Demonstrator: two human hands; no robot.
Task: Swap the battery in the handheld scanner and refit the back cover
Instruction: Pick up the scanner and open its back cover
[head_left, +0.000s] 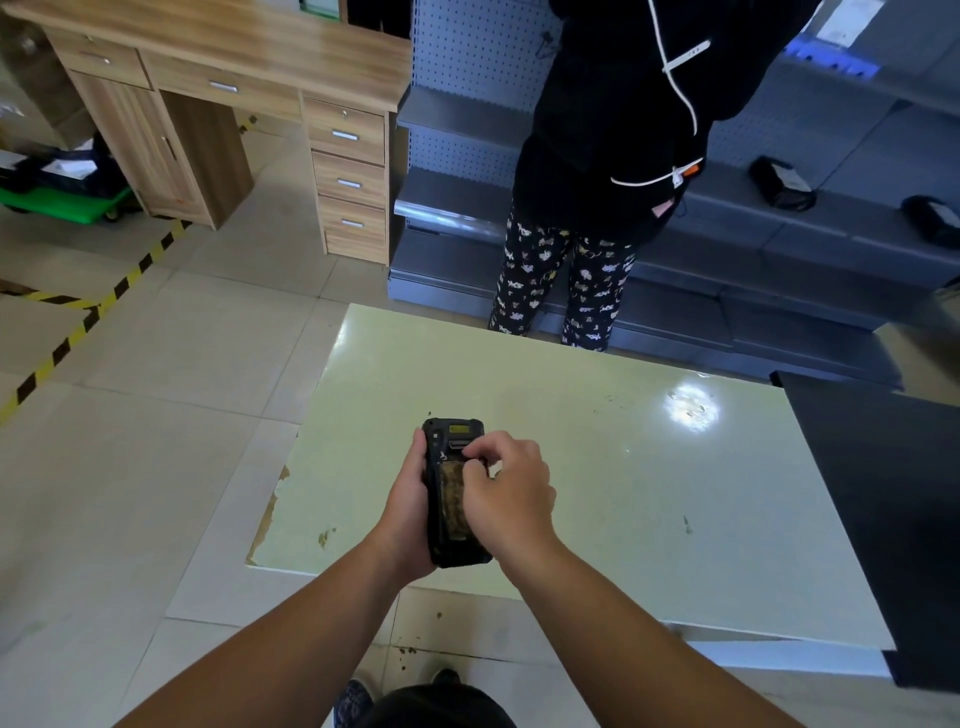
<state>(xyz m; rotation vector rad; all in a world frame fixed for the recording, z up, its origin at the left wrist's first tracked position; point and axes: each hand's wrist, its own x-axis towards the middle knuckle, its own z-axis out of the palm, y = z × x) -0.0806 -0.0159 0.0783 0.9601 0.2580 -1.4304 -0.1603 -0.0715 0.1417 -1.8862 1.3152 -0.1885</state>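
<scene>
A black handheld scanner (451, 447) is held back-side up over the near edge of a pale green table (623, 467). My left hand (405, 514) wraps its left side and bottom. My right hand (506, 491) lies over the right half of its back, fingertips pressed at the upper end of a worn brownish panel (454, 501) in the scanner's back. Whether that panel is the battery or the cover I cannot tell. A yellow label shows near the scanner's top. No loose battery or cover shows on the table.
A person in a dark top and patterned trousers (566, 270) stands beyond the table's far edge, in front of grey shelving (779, 244) bearing two black devices. A black surface (883, 519) adjoins the table's right side. A wooden desk (234, 62) stands at the back left; striped tape marks the floor.
</scene>
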